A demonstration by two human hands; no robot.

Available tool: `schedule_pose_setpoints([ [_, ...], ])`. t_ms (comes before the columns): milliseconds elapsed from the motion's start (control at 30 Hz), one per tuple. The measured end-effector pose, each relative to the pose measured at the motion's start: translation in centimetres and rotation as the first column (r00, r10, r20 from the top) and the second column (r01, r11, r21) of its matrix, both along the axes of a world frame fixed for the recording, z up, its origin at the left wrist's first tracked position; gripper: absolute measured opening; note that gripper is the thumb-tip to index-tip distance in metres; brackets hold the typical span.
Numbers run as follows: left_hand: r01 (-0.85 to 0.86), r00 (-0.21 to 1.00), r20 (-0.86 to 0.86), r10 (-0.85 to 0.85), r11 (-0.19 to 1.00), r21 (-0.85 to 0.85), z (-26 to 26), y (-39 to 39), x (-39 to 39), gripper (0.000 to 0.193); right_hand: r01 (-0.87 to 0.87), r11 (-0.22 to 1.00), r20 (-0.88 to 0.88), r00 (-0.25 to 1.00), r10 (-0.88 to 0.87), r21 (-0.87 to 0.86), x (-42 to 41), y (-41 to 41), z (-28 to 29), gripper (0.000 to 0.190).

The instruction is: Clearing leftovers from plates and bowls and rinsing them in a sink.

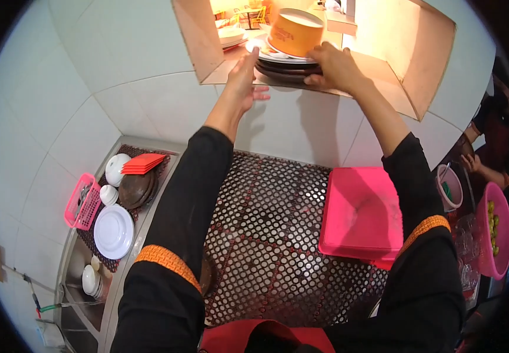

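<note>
A stack of dark plates (286,74) stands on the sill of a wall opening, topped by white plates (292,59) with an orange paper tub (297,33) on them. My right hand (336,68) grips the stack's right side, thumb low by the dark plates and fingers near the tub's base. At the stack's left edge is my left hand (243,79), fingers apart; whether it touches the plates is unclear. More white plates (231,36) lie farther left in the opening.
A perforated rubber mat (272,220) covers the counter, with a pink plastic lid (360,212) at right. Left, a sink area holds a white plate (114,231), bowls and a pink basket (83,200). Pink tubs (494,229) and glasses stand far right, near another person (492,128).
</note>
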State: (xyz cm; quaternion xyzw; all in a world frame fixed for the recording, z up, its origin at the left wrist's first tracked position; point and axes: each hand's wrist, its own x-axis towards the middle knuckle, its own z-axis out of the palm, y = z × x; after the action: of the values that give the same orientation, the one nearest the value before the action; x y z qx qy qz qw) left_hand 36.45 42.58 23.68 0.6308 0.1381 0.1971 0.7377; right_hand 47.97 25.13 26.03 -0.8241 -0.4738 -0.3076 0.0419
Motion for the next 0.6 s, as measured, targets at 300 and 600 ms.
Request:
schedule_pose_setpoints([
  [300,0.047,0.998,-0.036,-0.047,0.999,0.005,-0.4,0.8,7.6,0.051,0.567,0.549,-0.788,0.402,0.466,0.614,12.7,1.2,-1.4,0.043],
  [600,-0.006,0.998,0.061,0.008,0.999,-0.045,-0.6,0.1,4.1,0.036,0.466,0.539,-0.641,0.083,0.763,0.702,11.4,1.0,-4.2,0.019],
])
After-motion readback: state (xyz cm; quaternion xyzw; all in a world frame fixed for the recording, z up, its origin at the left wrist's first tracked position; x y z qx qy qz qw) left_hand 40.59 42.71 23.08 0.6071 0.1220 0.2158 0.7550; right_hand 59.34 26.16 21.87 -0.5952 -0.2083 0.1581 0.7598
